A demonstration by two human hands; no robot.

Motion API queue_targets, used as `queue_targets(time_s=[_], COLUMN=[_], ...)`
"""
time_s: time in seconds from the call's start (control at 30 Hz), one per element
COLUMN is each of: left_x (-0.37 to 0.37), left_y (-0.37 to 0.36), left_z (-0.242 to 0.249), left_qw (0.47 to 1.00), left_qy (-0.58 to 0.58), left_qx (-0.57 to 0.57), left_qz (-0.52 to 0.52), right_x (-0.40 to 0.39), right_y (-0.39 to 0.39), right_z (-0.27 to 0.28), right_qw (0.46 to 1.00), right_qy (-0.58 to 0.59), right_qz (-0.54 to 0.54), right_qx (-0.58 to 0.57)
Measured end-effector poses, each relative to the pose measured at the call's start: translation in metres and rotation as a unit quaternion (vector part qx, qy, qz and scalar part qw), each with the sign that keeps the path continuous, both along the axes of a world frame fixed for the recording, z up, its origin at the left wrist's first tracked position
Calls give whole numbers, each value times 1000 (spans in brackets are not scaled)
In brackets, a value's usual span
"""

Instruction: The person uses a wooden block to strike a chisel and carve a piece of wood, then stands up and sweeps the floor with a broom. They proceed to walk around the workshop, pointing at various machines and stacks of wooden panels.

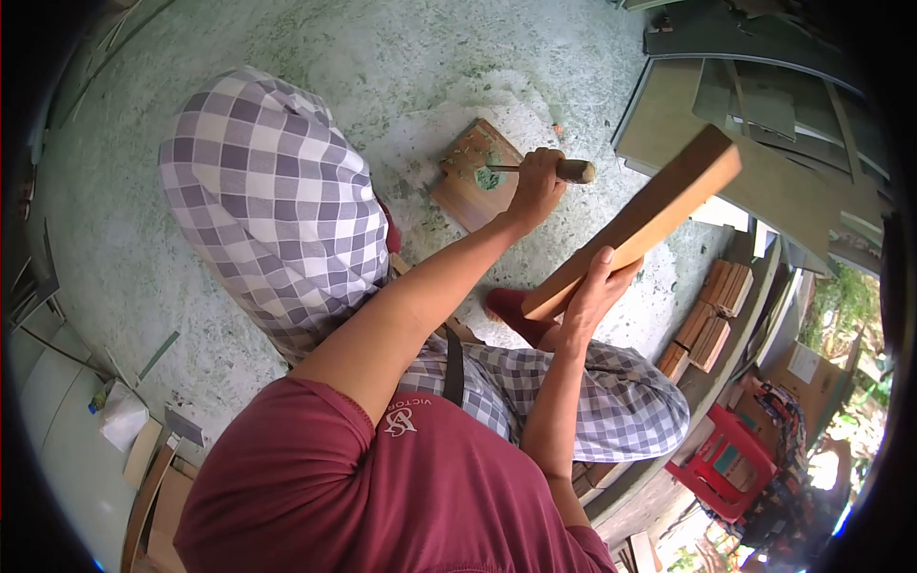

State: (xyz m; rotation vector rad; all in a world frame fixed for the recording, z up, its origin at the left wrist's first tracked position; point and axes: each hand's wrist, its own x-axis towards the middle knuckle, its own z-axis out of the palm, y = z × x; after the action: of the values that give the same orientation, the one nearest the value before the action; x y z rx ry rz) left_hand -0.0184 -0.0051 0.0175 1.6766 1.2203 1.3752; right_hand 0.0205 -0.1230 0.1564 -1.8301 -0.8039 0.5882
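My left hand grips a chisel with a wooden handle. Its metal tip rests on a small wooden block that lies on the floor and shows a carved, greenish patch. My right hand holds the lower end of a long wooden bat, raised at a slant to the right of the chisel's handle and apart from it. I sit low, with knees in checked trousers on either side.
The pale green floor is dusty around the block. Grey boards lean at the upper right. Stacks of small wooden blocks sit on the right, and a red plastic stool stands beyond them. Scrap pieces lie at the lower left.
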Motion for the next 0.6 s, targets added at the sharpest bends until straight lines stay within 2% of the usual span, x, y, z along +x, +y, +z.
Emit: queue_targets(time_s=[0.1, 0.13, 0.27, 0.3, 0.37, 0.43, 0.5, 0.57, 0.6], left_x=[3, 2, 4, 3, 0, 3, 3, -2, -3], left_y=[2, 1, 6, 5, 0, 0, 2, 1, 2], left_z=[8, 10, 6, 3, -1, 2, 7, 9, 8], left_qw=[1000, 1000, 1000, 1000, 1000, 1000, 1000, 999, 998], left_qy=[1, -2, 4, 5, 10, 8, 2, 2, 18], left_qx=[15, 24, 19, 8, -3, 4, 12, -15, -20], left_qz=[-9, -5, 7, 3, -4, -17, -23, -36, -50], right_x=[-8, -8, -3, -8, 0, -9, -5, 3, 10], right_y=[-5, -4, 1, 3, 3, 5, 5, 1, 0], right_z=[-29, -34, -13, -5, -5, -11, -39, -45, -43], right_qw=[998, 990, 992, 996, 999, 999, 993, 992, 994], right_qy=[-68, -92, 33, -3, 32, -9, -94, -70, 12], right_qz=[-3, 60, 60, 20, 13, -37, 63, 63, 60], right_qx=[1, -91, -105, -85, -22, 5, -46, -87, -94])
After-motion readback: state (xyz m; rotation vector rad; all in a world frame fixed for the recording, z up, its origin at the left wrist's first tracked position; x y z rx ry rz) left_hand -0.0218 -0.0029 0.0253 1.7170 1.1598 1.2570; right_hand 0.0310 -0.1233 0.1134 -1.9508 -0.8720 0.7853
